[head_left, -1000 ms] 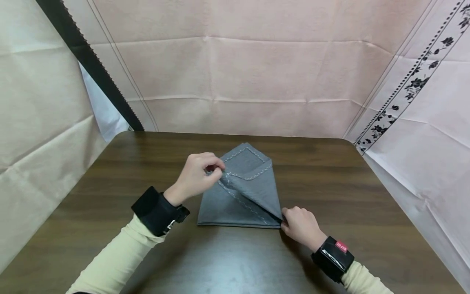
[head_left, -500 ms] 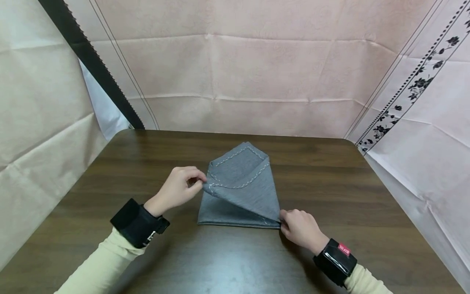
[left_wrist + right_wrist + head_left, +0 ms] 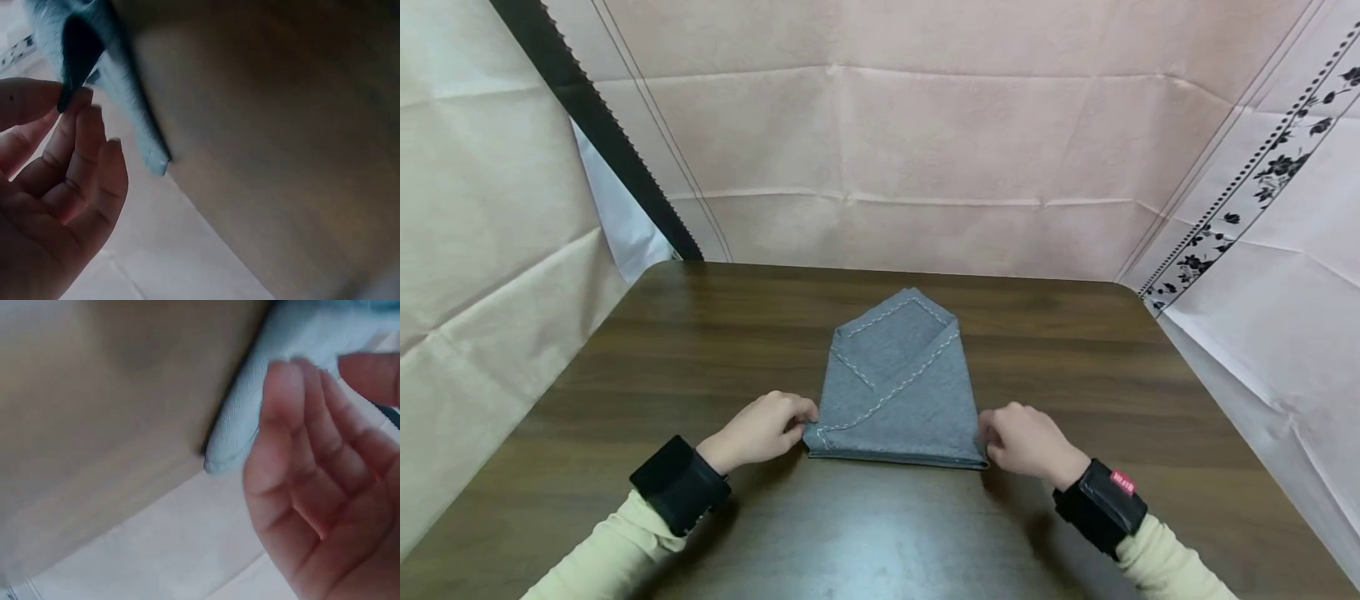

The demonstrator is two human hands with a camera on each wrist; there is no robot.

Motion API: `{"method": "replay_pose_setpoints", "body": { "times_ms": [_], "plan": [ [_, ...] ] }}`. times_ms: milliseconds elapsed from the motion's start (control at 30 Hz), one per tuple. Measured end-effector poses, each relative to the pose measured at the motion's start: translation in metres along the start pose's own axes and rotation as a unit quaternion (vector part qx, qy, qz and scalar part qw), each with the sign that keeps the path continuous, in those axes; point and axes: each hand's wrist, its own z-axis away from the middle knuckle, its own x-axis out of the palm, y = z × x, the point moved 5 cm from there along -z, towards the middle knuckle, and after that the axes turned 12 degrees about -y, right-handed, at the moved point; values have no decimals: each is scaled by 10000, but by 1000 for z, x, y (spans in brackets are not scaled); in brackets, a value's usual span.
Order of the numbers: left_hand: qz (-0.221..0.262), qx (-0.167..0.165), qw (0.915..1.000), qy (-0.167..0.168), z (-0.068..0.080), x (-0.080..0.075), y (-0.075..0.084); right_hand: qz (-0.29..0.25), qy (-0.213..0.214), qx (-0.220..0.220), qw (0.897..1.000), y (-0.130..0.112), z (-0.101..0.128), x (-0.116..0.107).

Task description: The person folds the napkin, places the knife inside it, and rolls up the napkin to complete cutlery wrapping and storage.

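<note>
Now the flap that the left hand (image 3: 765, 429) held lifted above the cloth (image 3: 898, 392) a second ago lies flat, its stitched corner brought down to the cloth's near left corner. That hand has dropped with it, from over the cloth's upper left to the table (image 3: 1075, 367) just left of the near edge, and it pinches the corner between thumb and curled fingers (image 3: 84, 134), as the left wrist view shows. The right hand (image 3: 1028, 440) stays at the cloth's near right corner, shifted a little outward; its fingers (image 3: 294, 419) curl against the edge there, but whether they actually grip the fabric I cannot tell.

A small red tag with white marks sits on the right wristband (image 3: 1101, 504); its writing is too small to read. The left wristband (image 3: 679, 483) is plain black.

The cloth is grey woven fabric with white running stitches along its hems, folded into an envelope shape with a pointed far end and a straight near edge. It lies in the middle of the table, which has a dark wood grain and rounded corners. Behind the cloth hangs creased pink sheeting (image 3: 925, 150), and to its right a white sheet with a black floral border (image 3: 1247, 196).
</note>
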Motion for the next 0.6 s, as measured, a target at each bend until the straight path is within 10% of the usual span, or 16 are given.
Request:
{"method": "replay_pose_setpoints", "body": {
  "times_ms": [233, 600],
  "plan": [
    [-220, -30, 9997, 69, -4, 10, 1, 1151, 305, -54, 9929, 9, -59, -9],
    [-552, -171, 9983, 78, -1, 10, 9, 1113, -387, 232, 9928, 37, -112, 6]
  ]
}}
